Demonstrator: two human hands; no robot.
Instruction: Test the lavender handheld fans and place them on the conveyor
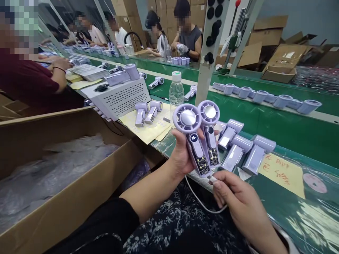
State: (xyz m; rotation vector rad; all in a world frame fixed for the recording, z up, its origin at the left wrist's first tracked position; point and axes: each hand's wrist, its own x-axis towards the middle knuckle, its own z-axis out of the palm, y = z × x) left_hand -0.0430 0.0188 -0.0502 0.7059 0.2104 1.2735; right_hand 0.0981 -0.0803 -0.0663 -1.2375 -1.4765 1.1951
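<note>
Two purple handheld fans are held side by side in my left hand, circuit boards showing in their handles. The left fan has a lit round display reading about 85; the display of the right fan is dark. My right hand pinches a white cable plug at the bottom end of the left fan, and the white cable loops below. Just right of the held fans, several purple fans lie on the green bench.
A cardboard box with plastic bags stands at left. Behind my hands are a clear bottle, a metal post and a vented white device. A conveyor carries more fans. Several people work farther off.
</note>
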